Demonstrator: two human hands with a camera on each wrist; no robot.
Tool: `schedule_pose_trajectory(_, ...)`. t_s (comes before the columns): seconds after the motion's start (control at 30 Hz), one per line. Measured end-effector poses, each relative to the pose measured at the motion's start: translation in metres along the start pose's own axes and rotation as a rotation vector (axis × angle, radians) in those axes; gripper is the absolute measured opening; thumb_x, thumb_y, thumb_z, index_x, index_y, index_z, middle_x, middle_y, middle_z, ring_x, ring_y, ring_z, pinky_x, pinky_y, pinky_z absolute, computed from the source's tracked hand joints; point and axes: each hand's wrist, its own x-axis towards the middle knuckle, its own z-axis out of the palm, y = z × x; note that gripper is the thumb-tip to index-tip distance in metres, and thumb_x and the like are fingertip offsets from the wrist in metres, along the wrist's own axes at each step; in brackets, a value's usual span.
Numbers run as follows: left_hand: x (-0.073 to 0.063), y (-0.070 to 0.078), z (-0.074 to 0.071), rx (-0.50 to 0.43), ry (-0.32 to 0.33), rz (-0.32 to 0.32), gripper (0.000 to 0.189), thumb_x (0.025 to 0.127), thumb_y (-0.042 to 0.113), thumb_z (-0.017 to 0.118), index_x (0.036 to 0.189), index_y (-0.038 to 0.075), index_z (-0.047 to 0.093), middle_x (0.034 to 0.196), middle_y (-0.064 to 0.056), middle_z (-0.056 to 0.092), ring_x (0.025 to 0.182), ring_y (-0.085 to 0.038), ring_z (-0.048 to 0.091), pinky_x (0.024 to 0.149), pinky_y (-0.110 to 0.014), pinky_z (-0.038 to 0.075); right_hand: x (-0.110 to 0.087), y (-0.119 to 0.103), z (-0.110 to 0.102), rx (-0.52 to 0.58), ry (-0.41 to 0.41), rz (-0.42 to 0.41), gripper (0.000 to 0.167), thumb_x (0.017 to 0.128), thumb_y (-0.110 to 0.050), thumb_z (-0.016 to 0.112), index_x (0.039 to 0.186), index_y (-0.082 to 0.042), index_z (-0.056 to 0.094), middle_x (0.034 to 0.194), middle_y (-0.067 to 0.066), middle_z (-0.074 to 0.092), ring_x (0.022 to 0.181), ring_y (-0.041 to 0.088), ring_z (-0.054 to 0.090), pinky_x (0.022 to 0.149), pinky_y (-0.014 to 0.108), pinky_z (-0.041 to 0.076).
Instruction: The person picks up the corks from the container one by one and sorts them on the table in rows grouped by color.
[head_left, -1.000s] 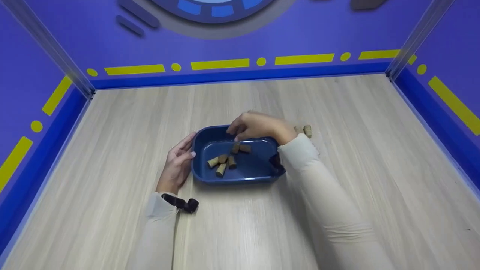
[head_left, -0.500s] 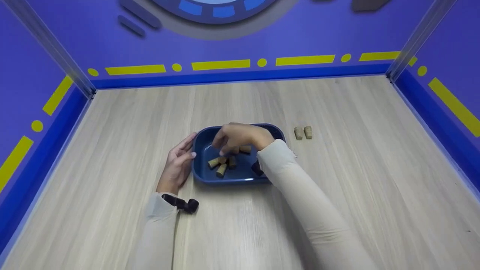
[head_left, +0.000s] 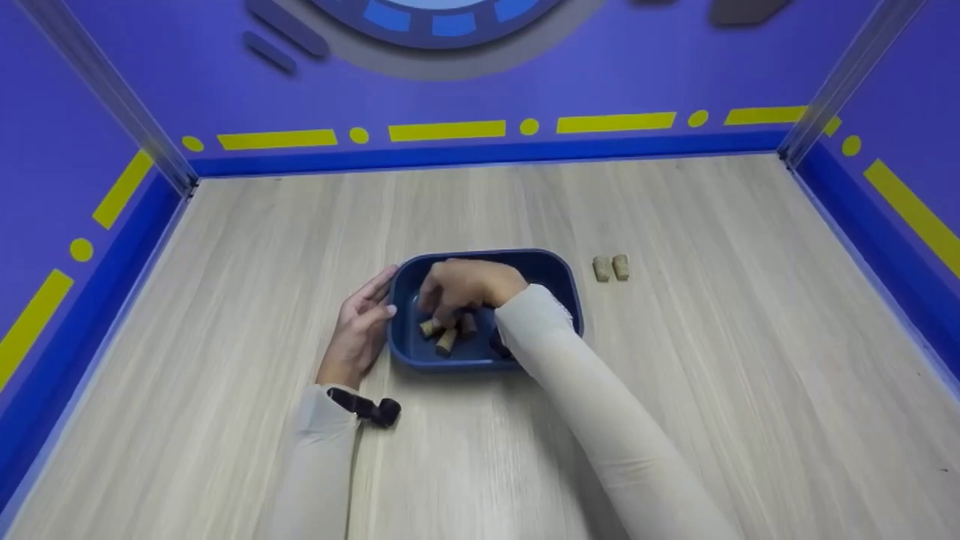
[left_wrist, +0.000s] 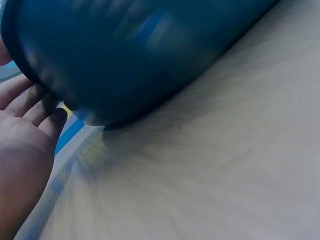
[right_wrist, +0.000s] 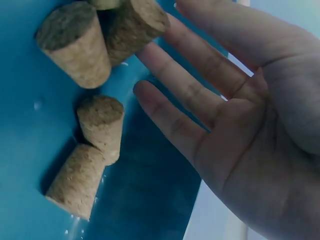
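Observation:
A dark blue rectangular tray [head_left: 409,362] stands on the table, with several tapered corks [head_left: 446,342] inside. My left hand [head_left: 361,330] lies along the tray's left end, its fingers straight against the outer wall and its thumb tip at the rim. Down inside the tray, over the cluster of corks, is my right hand [head_left: 469,285], thumb and fingers pointing downward. The right wrist view has this hand's extended fingers [right_wrist: 185,90] reaching a cork [right_wrist: 135,32] at the top. Thumb and index tips are cut off there. Two other corks [right_wrist: 102,125] lie together lower down.
Two corks [head_left: 601,268] stand side by side on the wood-grain table [head_left: 712,337], right of the tray. Purple-blue panels [head_left: 480,90] with yellow dashes wall the table at the back and both sides. A black wrist camera [head_left: 386,412] sits at the left cuff.
My right hand has moved left and down within the tray, from its far wall to the cork cluster, now partly covering it. The left hand keeps its place at the tray's end.

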Motion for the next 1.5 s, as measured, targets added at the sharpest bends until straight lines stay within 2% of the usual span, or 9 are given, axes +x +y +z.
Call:
schedule_pose_trajectory(0.2, 0.0, -0.001, 0.0, -0.015, 0.002, -0.005, 0.066, 0.082, -0.016, 0.042, 0.145, -0.014, 0.023, 0.152, -0.023, 0.034, 0.127, -0.014, 0.049, 0.102, -0.023, 0.043, 0.006, 0.0, 0.005, -0.031, -0.01, -0.007, 0.032, 0.085, -0.017, 0.071, 0.117, -0.019, 0.07, 0.111, -0.002, 0.07, 0.093, 0.011, 0.065, 0.088, 0.032, 0.053)
schedule_pose_trajectory(0.37, -0.002, -0.001, 0.001, -0.03, 0.005, -0.013, 0.067, 0.082, -0.016, 0.043, 0.146, -0.013, 0.023, 0.153, -0.024, 0.031, 0.128, -0.014, 0.049, 0.103, -0.023, 0.043, 0.008, 0.001, 0.009, -0.062, -0.008, -0.027, 0.031, 0.083, -0.018, 0.074, 0.113, -0.017, 0.071, 0.105, -0.002, 0.072, 0.089, 0.01, 0.066, 0.084, 0.029, 0.054)
schedule_pose_trajectory(0.6, -0.003, -0.003, 0.001, -0.003, 0.005, 0.001, 0.068, 0.081, -0.016, 0.043, 0.145, -0.014, 0.022, 0.153, -0.025, 0.029, 0.128, -0.013, 0.048, 0.103, -0.022, 0.042, 0.009, 0.003, 0.013, -0.085, -0.019, 0.003, 0.028, 0.081, -0.014, 0.075, 0.108, -0.019, 0.073, 0.1, -0.003, 0.071, 0.085, 0.01, 0.064, 0.079, 0.028, 0.054)
schedule_pose_trajectory(0.8, -0.003, -0.003, 0.0, 0.024, 0.004, 0.002, 0.068, 0.081, -0.015, 0.044, 0.145, -0.014, 0.023, 0.153, -0.024, 0.03, 0.129, -0.014, 0.047, 0.103, -0.023, 0.043, 0.007, 0.008, 0.012, -0.042, -0.034, -0.002, 0.021, 0.083, -0.011, 0.072, 0.103, -0.016, 0.073, 0.091, -0.001, 0.071, 0.074, 0.009, 0.062, 0.069, 0.025, 0.053)
schedule_pose_trajectory(1.1, -0.002, -0.003, 0.002, 0.02, 0.01, 0.007, 0.068, 0.08, -0.016, 0.044, 0.145, -0.014, 0.024, 0.152, -0.022, 0.035, 0.135, -0.023, 0.04, 0.105, -0.025, 0.041, 0.002, 0.012, 0.01, 0.02, -0.003, -0.01, 0.021, 0.085, -0.011, 0.068, 0.105, -0.014, 0.071, 0.09, -0.001, 0.071, 0.074, 0.012, 0.065, 0.07, 0.026, 0.055)
schedule_pose_trajectory(1.23, -0.002, -0.003, 0.001, 0.021, 0.019, 0.006, 0.067, 0.08, -0.017, 0.043, 0.145, -0.015, 0.024, 0.152, -0.022, 0.034, 0.132, -0.019, 0.043, 0.105, -0.024, 0.042, -0.002, 0.013, 0.007, 0.039, 0.034, -0.047, 0.019, 0.084, -0.012, 0.068, 0.103, -0.015, 0.072, 0.09, -0.002, 0.071, 0.075, 0.013, 0.065, 0.066, 0.026, 0.052)
schedule_pose_trajectory(1.33, -0.001, -0.003, 0.001, 0.016, 0.013, 0.01, 0.067, 0.081, -0.017, 0.042, 0.145, -0.015, 0.024, 0.152, -0.023, 0.033, 0.13, -0.015, 0.045, 0.104, -0.023, 0.042, -0.006, 0.014, 0.003, 0.101, 0.034, -0.063, 0.019, 0.084, -0.01, 0.069, 0.102, -0.014, 0.072, 0.091, 0.001, 0.071, 0.078, 0.017, 0.066, 0.069, 0.03, 0.054)
schedule_pose_trajectory(1.5, 0.0, -0.001, 0.0, 0.011, 0.011, 0.013, 0.067, 0.081, -0.016, 0.043, 0.145, -0.015, 0.023, 0.153, -0.023, 0.032, 0.131, -0.016, 0.045, 0.104, -0.023, 0.042, -0.013, 0.016, -0.006, 0.138, 0.02, -0.111, 0.034, 0.086, -0.008, 0.067, 0.119, -0.014, 0.068, 0.098, 0.003, 0.069, 0.086, 0.026, 0.067, 0.078, 0.039, 0.056)
